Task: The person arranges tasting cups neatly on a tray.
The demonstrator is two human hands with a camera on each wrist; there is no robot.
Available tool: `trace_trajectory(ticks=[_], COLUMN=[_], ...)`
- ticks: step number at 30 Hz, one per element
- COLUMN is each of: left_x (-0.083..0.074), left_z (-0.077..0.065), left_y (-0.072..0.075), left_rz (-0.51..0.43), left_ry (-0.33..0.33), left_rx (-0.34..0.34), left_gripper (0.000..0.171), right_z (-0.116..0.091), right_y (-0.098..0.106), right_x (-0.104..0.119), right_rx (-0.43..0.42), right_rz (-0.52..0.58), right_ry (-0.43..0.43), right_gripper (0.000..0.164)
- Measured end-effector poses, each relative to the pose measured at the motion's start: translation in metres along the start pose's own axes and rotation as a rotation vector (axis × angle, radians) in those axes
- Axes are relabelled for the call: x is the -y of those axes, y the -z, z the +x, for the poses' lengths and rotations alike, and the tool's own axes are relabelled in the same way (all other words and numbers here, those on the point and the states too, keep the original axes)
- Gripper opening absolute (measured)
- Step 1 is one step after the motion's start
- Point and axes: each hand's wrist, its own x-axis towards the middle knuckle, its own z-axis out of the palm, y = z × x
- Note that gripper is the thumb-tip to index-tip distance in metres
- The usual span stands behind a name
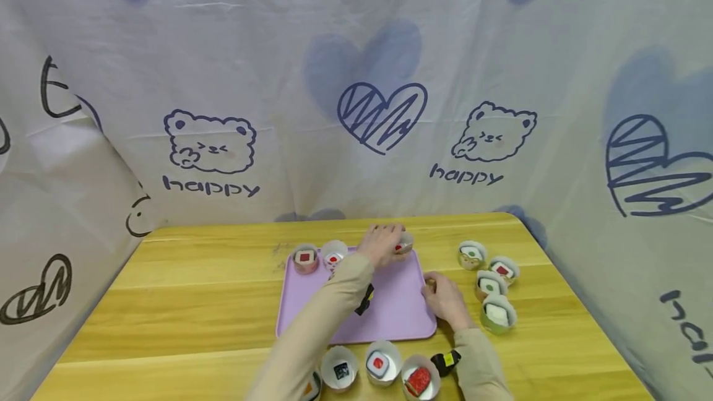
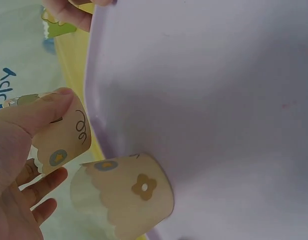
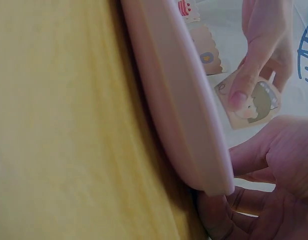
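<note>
My left hand (image 1: 381, 245) pinches a paper baking cup (image 2: 76, 127) with a red-topped piece inside, over the far right corner of the purple tray (image 1: 395, 302). Thumb on the cup's wall, that hand's other fingers spread around its scalloped side. Beside it in the left wrist view sits another beige cup (image 2: 134, 192) with a flower print, at the tray's edge. The right hand (image 1: 445, 302) grips the tray's right rim, its thumb and fingers on either side of the edge (image 3: 193, 125). Two more cups (image 1: 305, 258) show along the tray's far left side.
Several filled cups (image 1: 490, 285) stand on the wooden table (image 1: 195, 289) to the right of the tray. A row of others (image 1: 383, 364) is in front, partly behind the left sleeve (image 1: 317, 333). A printed white curtain (image 1: 301, 159) closes off the back and sides.
</note>
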Motion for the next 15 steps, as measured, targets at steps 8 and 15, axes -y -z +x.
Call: trace_trajectory(ticks=[8,15], left_x=[0.002,0.001], left_z=[0.002,0.006], left_y=[-0.011,-0.017], left_rz=[0.066,0.045], left_ry=[0.048,0.074], left_rx=[0.022,0.078], left_gripper=[0.053,0.06], right_z=[-0.001,0.0], right_y=[0.0,0.0], right_x=[0.002,0.0], right_rx=[-0.014,-0.003], right_rz=[0.002,-0.002], right_ry=[0.014,-0.006], right_gripper=[0.035,0.035])
